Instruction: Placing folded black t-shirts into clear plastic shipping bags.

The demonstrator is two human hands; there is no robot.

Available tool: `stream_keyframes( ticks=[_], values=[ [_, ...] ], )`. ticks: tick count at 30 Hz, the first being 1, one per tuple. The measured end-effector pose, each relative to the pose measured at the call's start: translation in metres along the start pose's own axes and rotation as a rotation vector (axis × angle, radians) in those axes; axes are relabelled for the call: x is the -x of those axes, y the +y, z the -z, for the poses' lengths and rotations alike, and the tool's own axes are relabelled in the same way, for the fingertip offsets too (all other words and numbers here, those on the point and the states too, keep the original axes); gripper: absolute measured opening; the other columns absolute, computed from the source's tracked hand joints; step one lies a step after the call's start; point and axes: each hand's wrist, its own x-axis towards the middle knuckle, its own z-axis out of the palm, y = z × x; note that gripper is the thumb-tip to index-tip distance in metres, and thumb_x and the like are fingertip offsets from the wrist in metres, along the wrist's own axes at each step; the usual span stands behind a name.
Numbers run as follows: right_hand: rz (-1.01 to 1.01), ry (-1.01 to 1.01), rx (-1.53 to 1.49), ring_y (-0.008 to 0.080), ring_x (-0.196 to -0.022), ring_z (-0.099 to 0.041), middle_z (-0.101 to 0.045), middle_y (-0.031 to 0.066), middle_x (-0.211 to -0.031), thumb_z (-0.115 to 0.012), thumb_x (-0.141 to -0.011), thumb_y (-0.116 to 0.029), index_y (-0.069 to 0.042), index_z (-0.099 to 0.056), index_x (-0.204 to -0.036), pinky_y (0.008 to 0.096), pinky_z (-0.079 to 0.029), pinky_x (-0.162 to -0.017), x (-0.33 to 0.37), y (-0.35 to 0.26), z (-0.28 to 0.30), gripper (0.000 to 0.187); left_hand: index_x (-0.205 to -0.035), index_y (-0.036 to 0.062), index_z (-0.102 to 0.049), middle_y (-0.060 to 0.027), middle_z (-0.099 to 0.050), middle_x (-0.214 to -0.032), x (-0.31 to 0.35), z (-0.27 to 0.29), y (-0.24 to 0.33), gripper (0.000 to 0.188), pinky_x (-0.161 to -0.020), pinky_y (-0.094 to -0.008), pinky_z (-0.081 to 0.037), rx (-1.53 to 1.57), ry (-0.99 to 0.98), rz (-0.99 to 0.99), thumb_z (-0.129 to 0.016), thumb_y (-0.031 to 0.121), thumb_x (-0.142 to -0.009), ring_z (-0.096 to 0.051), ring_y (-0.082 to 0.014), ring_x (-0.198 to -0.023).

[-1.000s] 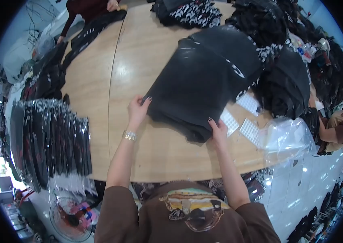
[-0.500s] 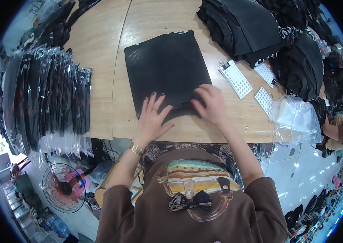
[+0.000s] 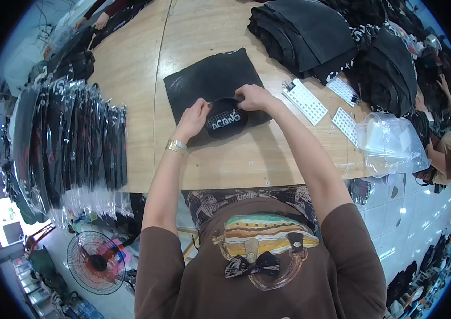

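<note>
A black folded garment (image 3: 209,77) lies on the wooden table in front of me, a little white pattern showing along its far edge. Its near part is raised and bent back, so a face with white lettering and a fine white grid shows between my hands. My left hand (image 3: 193,120) pinches the left side of this raised part. At its right side, my right hand (image 3: 254,98) grips the edge with closed fingers. What lies under the raised part is hidden.
Clear-bagged black garments (image 3: 71,143) stand packed in a row at left. Black cloth piles (image 3: 310,40) lie far right, near white gridded cards (image 3: 305,101) with clips and a clear plastic bag (image 3: 393,143). A co-worker's hand (image 3: 102,21) shows far left; another person is at right.
Both hands have moved away from me and closed on the garment. Its near part, lying almost flat before, is now lifted and bent back, exposing white lettering. My view has shifted slightly.
</note>
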Motion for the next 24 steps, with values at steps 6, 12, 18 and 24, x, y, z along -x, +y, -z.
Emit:
stream_keyframes(
  ticks=[6, 12, 18, 24],
  values=[
    [-0.078, -0.314, -0.091, 0.0258, -0.106, -0.056, -0.061, 0.0125, -0.113, -0.069, -0.065, -0.029, -0.013, -0.060, -0.115, 0.0336, -0.044, -0.091, -0.026, 0.010, 0.005, 0.052, -0.105, 0.0009, -0.061, -0.0203, -0.065, -0.087, -0.015, 0.009, 0.008, 0.059, -0.076, -0.0375, -0.047, -0.047, -0.273, 0.022, -0.074, 0.042, -0.065, -0.062, -0.0332, -0.087],
    [0.014, -0.253, -0.097, 0.0266, -0.099, -0.059, -0.063, 0.0144, -0.105, -0.075, -0.062, -0.034, -0.007, -0.062, -0.109, 0.0325, -0.045, -0.086, -0.019, 0.002, 0.005, 0.055, -0.099, 0.0017, -0.066, -0.0116, -0.067, -0.083, -0.055, 0.016, -0.016, 0.048, -0.070, -0.0290, -0.047, 0.105, -0.565, 0.102, -0.068, 0.043, -0.074, -0.062, -0.0161, -0.073],
    [-0.061, -0.276, -0.082, 0.0269, -0.098, -0.060, -0.064, 0.0147, -0.102, -0.073, -0.066, -0.031, -0.007, -0.063, -0.110, 0.0329, -0.046, -0.086, -0.034, 0.003, 0.007, 0.051, -0.103, -0.0066, -0.061, -0.0164, -0.065, -0.091, -0.065, 0.023, -0.001, 0.076, -0.074, -0.0302, -0.047, -0.190, -0.472, 0.195, -0.062, 0.062, -0.069, -0.062, -0.0209, -0.082],
    [-0.098, -0.343, -0.062, 0.0271, -0.112, -0.053, -0.056, 0.0139, -0.121, -0.076, -0.062, -0.037, -0.007, -0.053, -0.123, 0.0339, -0.043, -0.094, -0.043, 0.006, 0.009, 0.071, -0.110, -0.0091, -0.056, -0.0186, -0.063, -0.099, -0.067, 0.029, 0.012, 0.088, -0.078, -0.0313, -0.046, -0.196, -0.575, 0.265, -0.061, 0.067, -0.066, -0.061, -0.0227, -0.088]
  ],
)
